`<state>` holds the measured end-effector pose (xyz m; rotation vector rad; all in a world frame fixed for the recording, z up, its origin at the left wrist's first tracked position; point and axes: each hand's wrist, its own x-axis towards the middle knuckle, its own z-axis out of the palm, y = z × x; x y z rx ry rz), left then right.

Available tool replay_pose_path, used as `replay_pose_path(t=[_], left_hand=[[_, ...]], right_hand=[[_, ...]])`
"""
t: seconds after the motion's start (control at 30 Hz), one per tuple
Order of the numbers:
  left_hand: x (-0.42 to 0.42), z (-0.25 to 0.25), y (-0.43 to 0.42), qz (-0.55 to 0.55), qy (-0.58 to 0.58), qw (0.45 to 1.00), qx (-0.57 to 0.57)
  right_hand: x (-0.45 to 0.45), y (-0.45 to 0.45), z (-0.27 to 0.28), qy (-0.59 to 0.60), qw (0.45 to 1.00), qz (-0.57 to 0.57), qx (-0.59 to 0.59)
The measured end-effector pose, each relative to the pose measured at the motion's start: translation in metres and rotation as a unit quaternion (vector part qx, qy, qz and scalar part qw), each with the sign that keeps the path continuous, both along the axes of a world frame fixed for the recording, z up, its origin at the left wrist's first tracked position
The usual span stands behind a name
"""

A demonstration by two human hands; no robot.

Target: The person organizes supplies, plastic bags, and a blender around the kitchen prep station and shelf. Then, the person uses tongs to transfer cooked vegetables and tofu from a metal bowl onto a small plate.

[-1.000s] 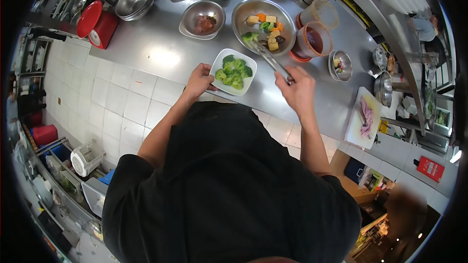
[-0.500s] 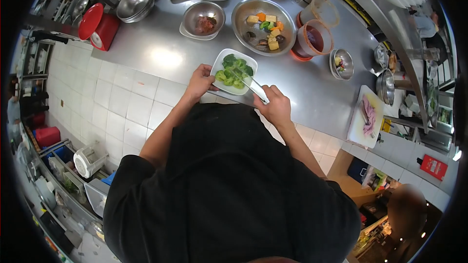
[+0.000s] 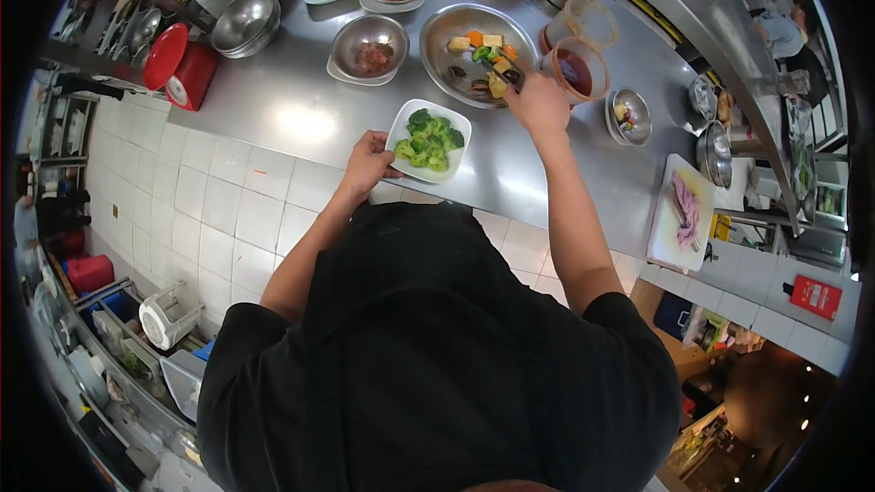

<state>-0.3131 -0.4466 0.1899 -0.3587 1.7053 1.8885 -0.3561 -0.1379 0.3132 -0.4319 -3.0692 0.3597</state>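
My left hand [image 3: 370, 164] grips the left rim of a square white dish [image 3: 443, 176] at the counter's front edge. Green broccoli florets [image 3: 427, 138] fill the dish. Over the right side of a wide metal bowl [image 3: 436, 73], my right hand [image 3: 540, 107] is closed round tongs [image 3: 513, 79], which point down into the bowl. Their tips are hard to make out among the food. Tofu-like cubes [image 3: 493, 40], orange carrot pieces [image 3: 475, 38], green pieces and dark mushroom-like slices lie in that bowl.
Close to my right hand stand clear plastic tubs, one with dark red liquid [image 3: 574, 71]. A metal bowl of reddish meat [image 3: 374, 56] sits left of the wide bowl. A cutting board [image 3: 676, 241] lies far right, a red scale [image 3: 187, 73] far left.
My right hand has moved with the tongs from the broccoli dish up and right into the wide metal bowl. My left hand stays on the dish.
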Motion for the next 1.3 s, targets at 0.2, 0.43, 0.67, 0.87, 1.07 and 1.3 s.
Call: replay_pose_path(t=[0.2,0.43,0.67,0.87,1.07,1.3], left_hand=[[0.004,-0.001,-0.001,0.005,-0.009,1.0,0.017],[0.005,-0.001,-0.001,0.004,-0.012,1.0,0.018],[0.004,-0.002,-0.002,-0.006,-0.009,1.0,0.014],[0.004,-0.001,0.0,0.003,-0.007,1.0,0.01],[0.007,0.004,-0.001,0.006,-0.003,1.0,0.027],[0.008,0.002,-0.001,0.017,-0.004,1.0,0.02]], right_hand=[[0.006,-0.007,0.014,-0.048,0.998,0.043,-0.026],[0.024,-0.002,0.021,0.011,0.998,0.035,-0.046],[0.032,-0.001,0.014,0.004,0.999,0.024,-0.031],[0.027,-0.002,-0.01,0.047,0.998,0.037,-0.023],[0.078,0.015,0.011,0.005,0.917,-0.008,-0.398],[0.144,-0.027,-0.055,-0.272,0.437,-0.296,-0.805]])
